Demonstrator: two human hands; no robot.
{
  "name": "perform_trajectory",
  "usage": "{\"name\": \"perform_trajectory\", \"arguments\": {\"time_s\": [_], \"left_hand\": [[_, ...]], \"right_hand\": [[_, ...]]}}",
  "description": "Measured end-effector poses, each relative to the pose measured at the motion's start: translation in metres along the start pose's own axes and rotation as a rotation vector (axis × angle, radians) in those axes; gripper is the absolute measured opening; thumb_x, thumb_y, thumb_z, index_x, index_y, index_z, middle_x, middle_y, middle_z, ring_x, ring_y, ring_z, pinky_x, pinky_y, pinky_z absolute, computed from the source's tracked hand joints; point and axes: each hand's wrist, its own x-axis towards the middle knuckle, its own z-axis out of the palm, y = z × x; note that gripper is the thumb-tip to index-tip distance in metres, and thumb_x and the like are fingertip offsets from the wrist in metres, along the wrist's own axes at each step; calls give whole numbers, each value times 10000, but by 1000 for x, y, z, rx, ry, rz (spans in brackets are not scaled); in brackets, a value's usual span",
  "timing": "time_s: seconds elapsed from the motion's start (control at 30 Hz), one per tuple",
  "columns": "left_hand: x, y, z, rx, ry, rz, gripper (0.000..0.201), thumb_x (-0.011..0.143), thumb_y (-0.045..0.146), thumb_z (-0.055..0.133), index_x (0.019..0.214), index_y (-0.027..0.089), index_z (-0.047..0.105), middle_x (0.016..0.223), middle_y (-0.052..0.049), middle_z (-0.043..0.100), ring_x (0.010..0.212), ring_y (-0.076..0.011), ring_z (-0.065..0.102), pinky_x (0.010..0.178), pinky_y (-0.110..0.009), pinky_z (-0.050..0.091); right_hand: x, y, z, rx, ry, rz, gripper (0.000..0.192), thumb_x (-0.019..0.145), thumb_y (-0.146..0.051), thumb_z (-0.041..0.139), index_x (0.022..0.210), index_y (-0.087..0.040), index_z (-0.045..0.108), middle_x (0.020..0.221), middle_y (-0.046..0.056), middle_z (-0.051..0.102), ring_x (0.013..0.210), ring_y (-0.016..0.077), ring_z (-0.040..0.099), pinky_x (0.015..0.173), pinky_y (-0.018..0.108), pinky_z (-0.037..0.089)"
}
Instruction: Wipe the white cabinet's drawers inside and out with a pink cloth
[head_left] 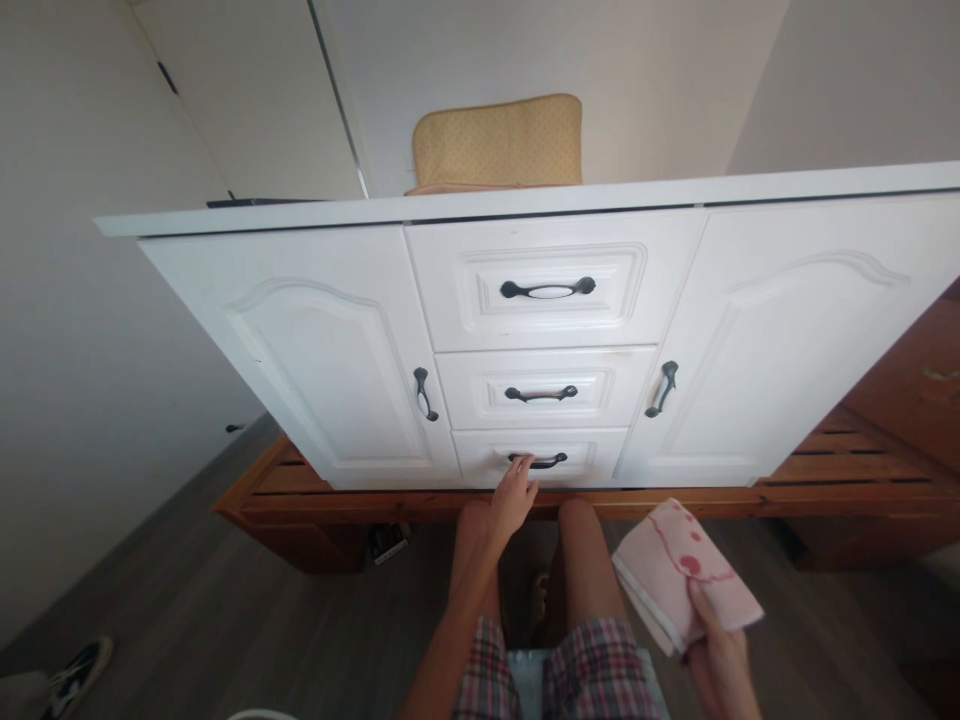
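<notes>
My left hand (513, 500) reaches forward to the bottom drawer (592, 445) of a white cabinet, its fingers hooked on the dark drawer handle (552, 461). That drawer sits flush with the cabinet front. Off to the right, over the floor, my right hand (718, 645) pinches a folded pink towel (686, 565) with red spots and a red wavy line. The thumb lies on top of the cloth, while the other fingers are mostly hidden beneath it.
Above are the middle drawer (487, 393) and top drawer (480, 290), flanked by a left door (315, 370) and right door (795, 350). The cabinet stands on a wooden slatted frame (300, 508). A yellow dotted case (499, 145) is on top; a shoe (79, 675) shows lower left.
</notes>
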Motion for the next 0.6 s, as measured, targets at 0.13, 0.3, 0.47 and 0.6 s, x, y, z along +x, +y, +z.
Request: {"name": "perform_trajectory", "arguments": {"time_s": [0.13, 0.3, 0.47, 0.6], "left_hand": [[-4, -7, 11, 55, 2, -9, 513, 994, 156, 517, 1501, 235, 553, 1624, -146, 567, 1475, -310, 594, 1227, -549, 513], [-2, -8, 18, 78, 69, -23, 444, 1045, 195, 455, 1466, 236, 588, 1585, -142, 611, 1507, -301, 567, 1248, -567, 493], [3, -2, 6, 64, 111, 43, 422, 1000, 122, 475, 1338, 248, 693, 1423, -92, 733, 1330, -243, 699, 1193, -489, 552], [8, 18, -17, 38, 170, 146, 455, 959, 34, 440, 1220, 252, 742, 1364, -61, 761, 1171, -188, 751, 1096, -396, 601]], "right_hand": [[25, -36, -36, 16, 109, -110, 798, 445, -518, 1021, 1141, -241, 746, 1389, 124, 723, 1277, 387, 680, 925, 468, 682], [23, -55, -60, -19, 125, -110, 818, 481, -572, 1015, 1185, -256, 744, 1334, 152, 729, 1123, 404, 718, 853, 524, 688], [15, -46, -59, -34, 128, -33, 893, 454, -583, 1019, 1237, -245, 753, 1190, 132, 766, 964, 376, 746, 786, 509, 682], [10, -21, -49, -35, 64, 26, 868, 483, -541, 1027, 1254, -250, 753, 1083, 77, 785, 849, 315, 756, 748, 459, 682]]}}
